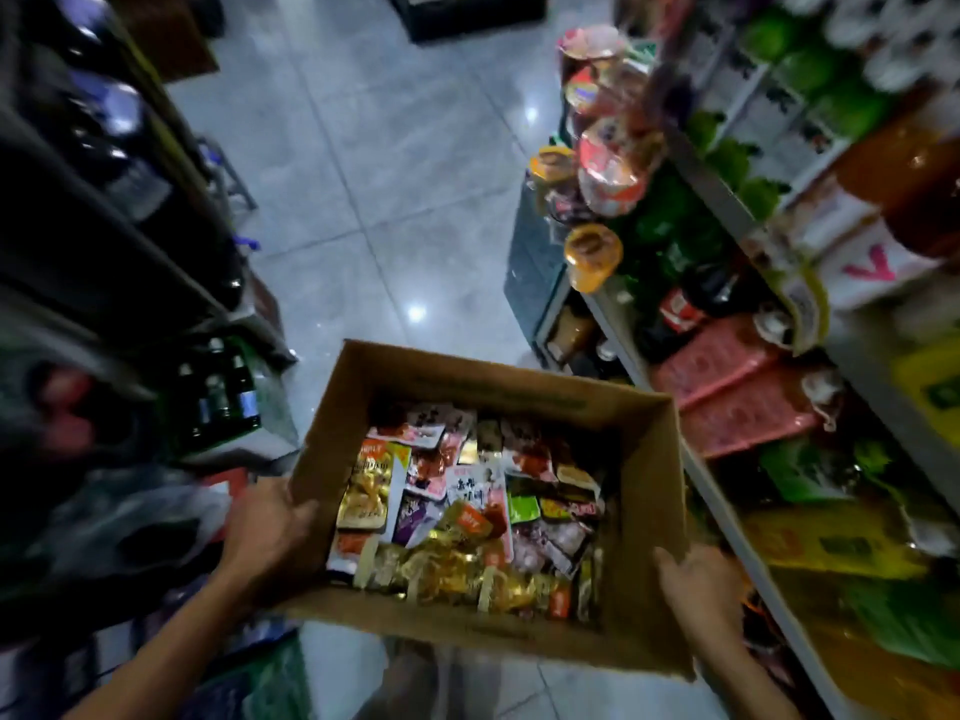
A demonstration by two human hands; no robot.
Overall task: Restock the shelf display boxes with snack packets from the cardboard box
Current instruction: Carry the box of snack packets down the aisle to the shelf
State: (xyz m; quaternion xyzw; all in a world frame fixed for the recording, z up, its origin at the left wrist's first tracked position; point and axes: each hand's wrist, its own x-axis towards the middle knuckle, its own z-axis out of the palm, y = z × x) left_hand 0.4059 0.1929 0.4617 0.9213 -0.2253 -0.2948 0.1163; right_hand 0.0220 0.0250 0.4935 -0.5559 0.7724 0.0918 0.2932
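- Left hand (270, 532) grips the near-left wall of the cardboard box (644, 459), thumb hooked over the rim; right hand (698, 584) clasps the near-right corner.
- Box is carried above the tiled floor (363, 174) in the aisle, beside the shelf (727, 200) on the right.
- Snack packets (467, 517) lie loose inside: glossy, flat, slippery foil pouches.
- Risk: soft corrugated walls may buckle or tilt, spilling packets; a corner could knock the cup-shaped tubs (608, 163) off the shelf end.

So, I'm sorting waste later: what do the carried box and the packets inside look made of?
Box: plain brown cardboard, matte, with folded walls. Snack packets: probably plastic or foil film, glossy, glinting gold in places.
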